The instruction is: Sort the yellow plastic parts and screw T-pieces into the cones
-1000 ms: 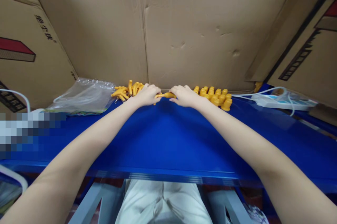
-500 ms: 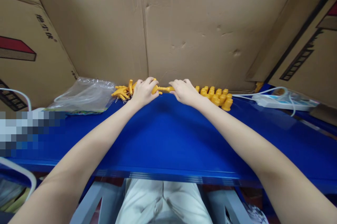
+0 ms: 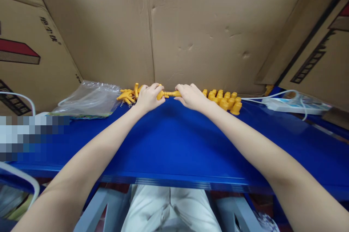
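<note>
- The slender yellow piece (image 3: 170,94) lies between my two hands, near the back of the blue tabletop (image 3: 174,145), with its long axis running left to right, roughly along the tabletop's front edge.
- The fingers of my left hand (image 3: 148,97) are closed around its rounder left end; the fingers of my right hand (image 3: 190,96) pinch its other end. Neither hand is nearer, since each has one end, and only the narrow, ribbed stretch shows in the gap. I cannot tell whether it is one part or two joined.
- Just beyond my left hand is a heap of yellow hand-shaped pieces (image 3: 127,96) with little metal chains; just to the right of my right hand stand stubby yellow pieces (image 3: 226,101) in close rows.
- Farther left lies a clear plastic bag (image 3: 88,99); well to the right, a white power strip (image 3: 296,105) with its cable.
- On writing: the left-hand carton (image 3: 24,32) carries dark Chinese characters, too blurred for me to read surely, and a red-topped block drawing. The right-hand carton (image 3: 324,65) has bold black lettering I cannot make out. I see no label on the yellow pieces.
</note>
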The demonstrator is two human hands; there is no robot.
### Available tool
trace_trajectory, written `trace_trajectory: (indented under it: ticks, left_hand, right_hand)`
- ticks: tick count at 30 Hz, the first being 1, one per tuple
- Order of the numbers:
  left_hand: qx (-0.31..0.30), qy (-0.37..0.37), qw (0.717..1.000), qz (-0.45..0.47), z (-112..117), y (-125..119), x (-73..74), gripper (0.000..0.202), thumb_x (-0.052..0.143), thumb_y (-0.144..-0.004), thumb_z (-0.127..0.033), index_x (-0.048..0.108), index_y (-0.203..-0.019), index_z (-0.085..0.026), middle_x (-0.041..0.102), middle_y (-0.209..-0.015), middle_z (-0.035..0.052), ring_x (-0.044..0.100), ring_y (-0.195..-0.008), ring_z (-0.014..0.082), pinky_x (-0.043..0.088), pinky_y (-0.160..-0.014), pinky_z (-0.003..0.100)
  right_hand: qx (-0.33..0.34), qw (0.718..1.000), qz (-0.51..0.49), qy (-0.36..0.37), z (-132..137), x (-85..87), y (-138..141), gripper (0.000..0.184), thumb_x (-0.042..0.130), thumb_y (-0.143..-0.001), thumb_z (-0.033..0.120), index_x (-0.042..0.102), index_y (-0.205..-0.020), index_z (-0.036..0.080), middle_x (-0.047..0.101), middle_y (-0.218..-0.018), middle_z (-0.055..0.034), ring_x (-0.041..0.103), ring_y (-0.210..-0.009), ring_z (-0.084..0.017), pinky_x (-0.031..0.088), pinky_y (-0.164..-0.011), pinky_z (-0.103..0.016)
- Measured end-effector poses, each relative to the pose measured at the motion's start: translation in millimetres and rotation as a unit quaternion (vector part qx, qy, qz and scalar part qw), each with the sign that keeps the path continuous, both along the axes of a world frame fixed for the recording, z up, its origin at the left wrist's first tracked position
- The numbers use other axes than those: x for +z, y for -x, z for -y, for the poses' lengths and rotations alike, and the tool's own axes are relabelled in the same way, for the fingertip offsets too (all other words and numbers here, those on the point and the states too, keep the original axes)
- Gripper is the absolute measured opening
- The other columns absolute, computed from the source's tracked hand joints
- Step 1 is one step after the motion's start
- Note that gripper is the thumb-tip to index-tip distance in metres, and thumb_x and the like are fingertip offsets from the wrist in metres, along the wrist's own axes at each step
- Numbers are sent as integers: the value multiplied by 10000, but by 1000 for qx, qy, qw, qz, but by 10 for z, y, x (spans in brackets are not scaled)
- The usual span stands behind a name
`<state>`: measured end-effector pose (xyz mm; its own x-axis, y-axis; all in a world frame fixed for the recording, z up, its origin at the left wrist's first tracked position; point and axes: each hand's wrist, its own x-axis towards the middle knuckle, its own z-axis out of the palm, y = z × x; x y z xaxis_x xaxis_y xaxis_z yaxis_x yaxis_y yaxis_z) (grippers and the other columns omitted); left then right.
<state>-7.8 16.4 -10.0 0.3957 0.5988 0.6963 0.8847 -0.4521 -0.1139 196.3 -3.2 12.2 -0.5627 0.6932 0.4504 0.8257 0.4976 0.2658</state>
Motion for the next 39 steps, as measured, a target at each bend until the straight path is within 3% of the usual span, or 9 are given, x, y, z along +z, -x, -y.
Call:
trace_trajectory:
  ticks: [5, 14, 21, 26, 31, 36, 39]
  left_hand:
    - [2, 12, 1000, -20, 6, 0, -29, 296, 536, -817, -271, 643, -1082, -193, 670, -1179, 112, 633, -1038, 276, 398, -902, 423]
    - [22, 48, 998, -35, 59, -38, -3, 292, 528, -820, -318, 672, -1042, -195, 700, -1076, 106, 652, -993, 286, 431, -887, 424]
    - [95, 99, 990, -32, 62, -69, -43, 315, 516, -819, -362, 686, -1055, -239, 735, -865, 66, 671, -871, 297, 476, -780, 407]
    - [100, 101, 990, -26, -104, 128, -135, 261, 533, -812, -355, 707, -963, -232, 722, -815, 71, 669, -855, 297, 481, -800, 425]
    - [139, 121, 983, -2, -228, 329, -167, 301, 486, -837, -299, 682, -1048, -213, 716, -866, 93, 670, -856, 297, 489, -776, 426]
    - [137, 125, 982, 21, -232, 369, -151, 323, 441, -850, -216, 671, -1077, -238, 716, -931, 86, 678, -877, 293, 495, -785, 434]
    - [133, 128, 982, 40, -207, 364, -134, 335, 432, -871, -213, 660, -1116, -241, 718, -998, 92, 674, -929, 296, 491, -815, 429]
  right_hand:
    - [-9, 1000, 23, 11, 1, -22, 33, 345, 323, -1024, 319, 588, -1089, 107, 672, -1069, -147, 584, -979, -258, 266, -771, -334]
    - [11, 997, 52, -62, -7, -13, -13, 183, 443, -968, 197, 544, -1104, 127, 620, -1101, -155, 530, -988, -261, 228, -752, -328]
    - [4, 997, 43, -64, 11, 0, -2, 214, 402, -957, 154, 539, -1118, 127, 616, -1094, -157, 527, -986, -271, 254, -756, -342]
    - [-26, 999, 23, -40, -42, -1, -74, 257, 375, -971, 189, 565, -1119, 99, 637, -1096, -168, 523, -1009, -274, 268, -770, -342]
    - [-62, 998, -12, 4, -97, 96, -213, 242, 457, -931, 192, 611, -1108, 131, 664, -1103, -139, 528, -1047, -271, 299, -823, -360]
    - [-127, 986, -83, 64, -170, 253, -444, 249, 576, -878, 284, 649, -1091, 177, 682, -1066, -110, 552, -1051, -259, 356, -879, -386]
    - [-157, 972, -120, 126, -230, 308, -615, 265, 636, -830, 278, 659, -1077, 185, 686, -1090, -95, 594, -1007, -230, 409, -857, -343]
